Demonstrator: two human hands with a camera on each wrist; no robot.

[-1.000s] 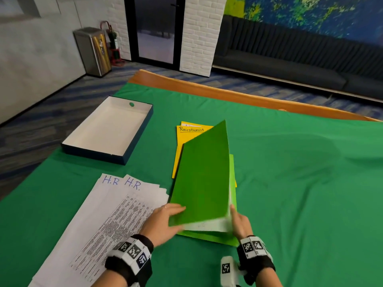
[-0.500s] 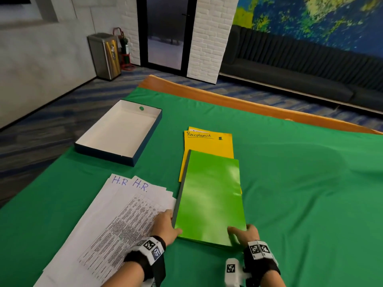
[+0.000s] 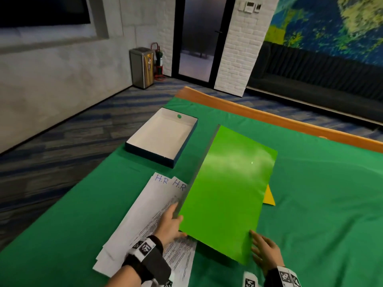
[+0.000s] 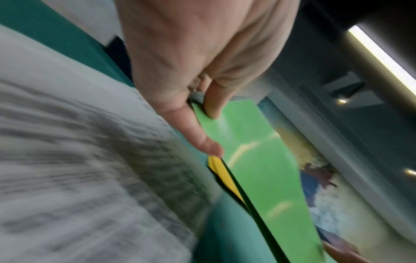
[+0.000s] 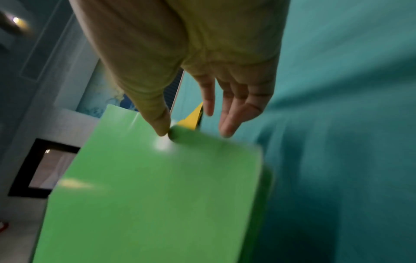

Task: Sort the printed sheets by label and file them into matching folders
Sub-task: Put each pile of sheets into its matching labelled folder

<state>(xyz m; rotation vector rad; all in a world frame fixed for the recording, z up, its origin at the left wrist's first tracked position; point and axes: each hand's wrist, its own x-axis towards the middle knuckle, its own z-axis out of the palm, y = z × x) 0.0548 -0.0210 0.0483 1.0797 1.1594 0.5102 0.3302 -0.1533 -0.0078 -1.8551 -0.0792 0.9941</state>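
Note:
A bright green folder [image 3: 226,193] hangs closed and tilted above the table, its far end raised. My left hand [image 3: 171,222] pinches its left spine edge near the lower corner, thumb on top [image 4: 211,124]. My right hand [image 3: 263,249] is at the folder's near right corner with fingers straight; its thumb touches the cover [image 5: 195,128]. Under the folder lies a yellow folder [image 3: 269,196], only a corner showing. White printed sheets [image 3: 149,214] marked "H.R" are fanned out on the left, partly under my left hand and the folder.
An open, empty dark-blue box [image 3: 161,137] with a white inside sits at the back left of the green cloth [image 3: 310,204]. The table's wooden edge [image 3: 269,119] runs along the far side. A bin and a doorway stand beyond.
The folder's cover came down shut, then the whole folder rose off the yellow one, tilted and swung left over the sheets. The left hand now pinches its spine edge.

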